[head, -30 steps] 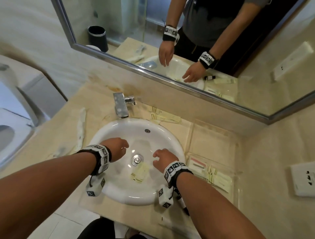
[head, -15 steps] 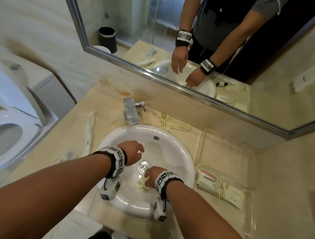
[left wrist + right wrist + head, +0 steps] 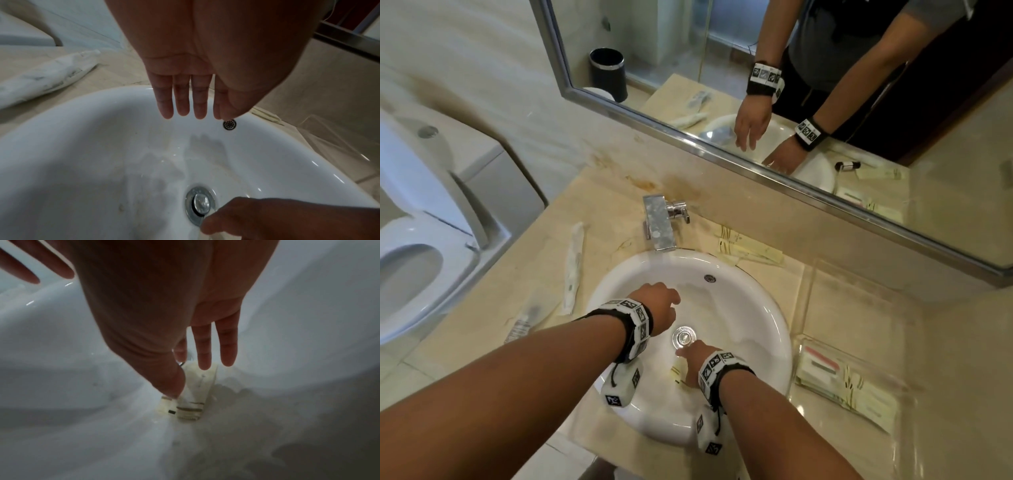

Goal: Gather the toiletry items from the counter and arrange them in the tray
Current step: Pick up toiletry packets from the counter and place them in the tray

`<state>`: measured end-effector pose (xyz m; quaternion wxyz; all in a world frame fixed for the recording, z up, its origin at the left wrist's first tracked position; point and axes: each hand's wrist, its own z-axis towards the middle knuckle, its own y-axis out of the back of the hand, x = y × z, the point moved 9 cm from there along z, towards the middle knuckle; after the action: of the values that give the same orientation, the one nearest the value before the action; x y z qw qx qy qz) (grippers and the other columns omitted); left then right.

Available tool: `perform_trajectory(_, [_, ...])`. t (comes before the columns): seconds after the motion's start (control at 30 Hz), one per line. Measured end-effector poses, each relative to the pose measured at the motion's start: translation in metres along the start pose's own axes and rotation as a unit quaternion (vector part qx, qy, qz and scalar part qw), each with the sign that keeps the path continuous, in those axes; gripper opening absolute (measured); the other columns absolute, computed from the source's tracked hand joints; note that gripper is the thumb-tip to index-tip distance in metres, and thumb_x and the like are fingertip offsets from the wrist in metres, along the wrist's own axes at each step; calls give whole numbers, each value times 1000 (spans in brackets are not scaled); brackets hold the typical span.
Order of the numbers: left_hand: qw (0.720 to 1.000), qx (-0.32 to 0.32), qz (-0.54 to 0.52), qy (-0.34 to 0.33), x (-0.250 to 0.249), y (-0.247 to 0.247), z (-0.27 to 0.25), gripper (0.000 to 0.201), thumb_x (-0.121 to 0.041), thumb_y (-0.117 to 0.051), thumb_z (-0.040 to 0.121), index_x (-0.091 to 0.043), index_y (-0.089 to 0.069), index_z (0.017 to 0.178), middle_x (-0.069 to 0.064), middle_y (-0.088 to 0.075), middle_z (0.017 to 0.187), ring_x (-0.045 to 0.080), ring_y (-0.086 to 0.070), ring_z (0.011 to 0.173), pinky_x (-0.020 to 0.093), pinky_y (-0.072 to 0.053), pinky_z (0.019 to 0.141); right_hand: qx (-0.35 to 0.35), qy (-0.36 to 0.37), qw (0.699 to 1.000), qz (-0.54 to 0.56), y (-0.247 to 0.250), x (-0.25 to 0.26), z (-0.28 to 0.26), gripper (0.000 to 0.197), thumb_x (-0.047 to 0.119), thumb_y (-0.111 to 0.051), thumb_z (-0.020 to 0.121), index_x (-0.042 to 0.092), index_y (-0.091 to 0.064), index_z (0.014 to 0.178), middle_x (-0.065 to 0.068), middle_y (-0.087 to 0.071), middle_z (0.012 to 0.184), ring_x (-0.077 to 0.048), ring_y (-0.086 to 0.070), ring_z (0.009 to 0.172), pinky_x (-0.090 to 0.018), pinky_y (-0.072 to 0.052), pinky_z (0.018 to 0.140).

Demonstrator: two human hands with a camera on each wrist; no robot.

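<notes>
- Head view: our right hand (image 3: 697, 363) reaches a cream sachet (image 3: 193, 395) beside the sink drain (image 3: 682, 336), fingers spread, thumb touching it.
- Sachet's long axis runs drainward; our left hand (image 3: 658, 306) hovers spread, farther off.

White sink (image 3: 763, 308); pale-yellow sachet (image 3: 193, 395), gold stripes; beige counter (image 3: 599, 205).

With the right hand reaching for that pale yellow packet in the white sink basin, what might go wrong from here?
1. The flat pale yellow packet lies on the curved white sink basin wall; the right hand, its thumb touching the packet, may struggle to lift an edge.
2. It could slide toward the metal drain plug just beyond it.
3. The open left hand hovers idle, giving no support.
</notes>
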<state>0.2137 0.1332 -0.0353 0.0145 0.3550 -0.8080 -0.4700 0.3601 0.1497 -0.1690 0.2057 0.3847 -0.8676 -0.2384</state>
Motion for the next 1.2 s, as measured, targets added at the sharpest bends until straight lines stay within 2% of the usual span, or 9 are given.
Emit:
perform_trajectory(0.2, [1000,-8,-25,2,3,-4,-3,42,-29,-43,98,-32,-48,139,-2,-46,144,22,-40,132,36,-38,107,56,51,991,-107,-39,13,23,62,26,-76,70,34,-43,122,-8,-55,131,-37,-64,109,-51,-56,88])
perform_trajectory(0.33, [999,-21,-43,13,10,-2,-8,41,-30,-44,98,-32,-49,138,-3,-46,144,22,-40,132,35,-37,108,80,42,992,-89,-37,11,17,94,29,-83,66,38,-32,146,0,-49,150,-35,-56,130,-52,-50,102])
perform_trajectory(0.4, [998,-29,-51,19,13,0,-14,40,-30,-44,98,-32,-50,137,-3,-46,143,21,-41,131,35,-37,108,81,50,991,-96,-35,15,12,87,29,-80,71,34,-39,147,2,-51,149,-33,-56,130,-51,-49,104])
perform_trajectory(0.53, [998,-35,-55,22,18,0,-25,40,-30,-44,97,-32,-50,137,-4,-47,142,21,-41,131,36,-38,108,96,49,981,-159,-42,21,9,24,31,-77,70,22,-70,91,-1,-73,92,-29,-72,83,-49,-60,79])
perform_trajectory(0.6, [997,-39,-59,24,20,-2,-28,40,-30,-44,97,-33,-51,136,-4,-47,141,20,-42,130,35,-39,107,96,24,985,-139,-58,8,28,27,42,-73,70,17,-62,73,3,-65,65,-25,-66,61,-45,-61,72])
perform_trajectory(0.7, [997,-38,-57,21,19,-2,-31,40,-31,-45,97,-34,-50,136,-6,-46,142,19,-43,130,34,-39,107,63,33,991,-112,-44,13,15,29,44,-71,71,16,-64,72,0,-62,63,-25,-61,59,-40,-61,73])
perform_trajectory(0.87, [999,-4,-48,-4,7,-7,-35,49,-34,-52,95,-34,-41,143,-4,-46,144,18,-50,127,35,-43,106,-58,27,996,61,48,16,-41,25,27,-62,90,18,-70,111,-3,-70,107,-26,-65,99,-35,-54,92])
perform_trajectory(1.07, [998,8,-44,-36,-15,-5,-34,75,-37,-64,87,-35,-24,151,-3,-42,147,20,-54,122,38,-47,101,-135,57,911,386,126,-2,-73,17,5,-65,78,21,-67,84,3,-61,76,-13,-56,67,-29,-50,67])
perform_trajectory(1.2, [995,-19,-78,-58,-36,10,-26,50,-35,-59,85,-27,-43,132,-2,-64,117,19,-63,100,38,-53,89,-102,79,864,487,142,-1,-83,25,3,-55,60,11,-68,80,-17,-65,74,-19,-53,58,-25,-43,54])
